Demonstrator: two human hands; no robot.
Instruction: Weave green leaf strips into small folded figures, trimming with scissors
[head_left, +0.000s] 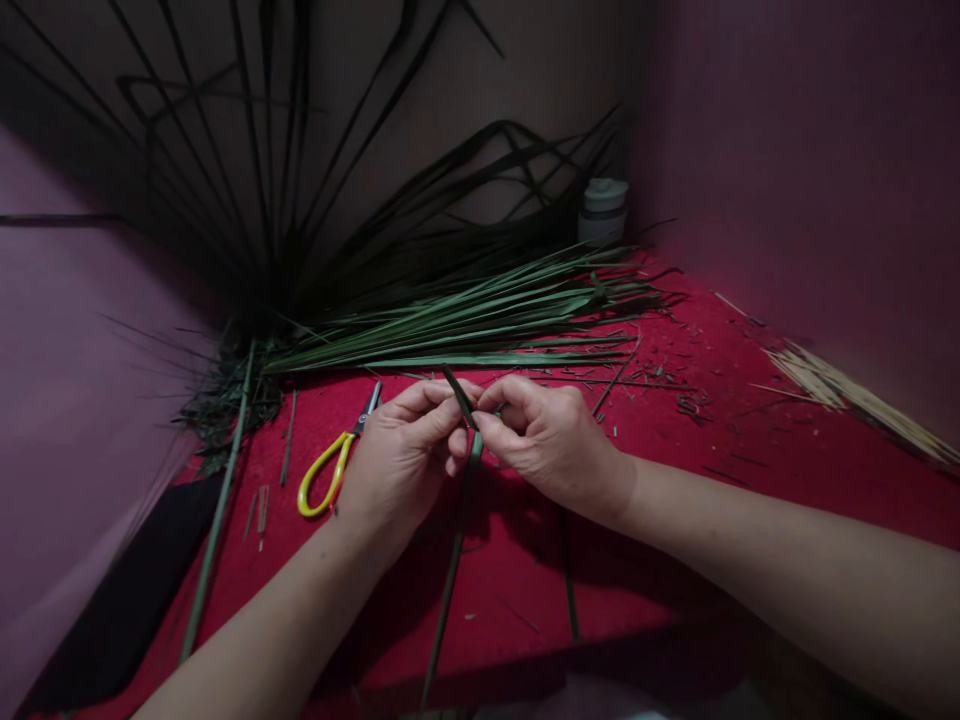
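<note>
Both hands (405,440) pinch a leaf strip (457,397); narrow, dark green.

Dim light, brightest centrally, darker above.

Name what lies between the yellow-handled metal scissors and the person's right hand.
In the head view, the person's bare left hand lies there, then a narrow dark-green leaf strip at its fingertips.

Red tabletop (787,450) – green leaves (450,325), yellow-handled scissors (346,452), pale sticks (855,395)
</note>
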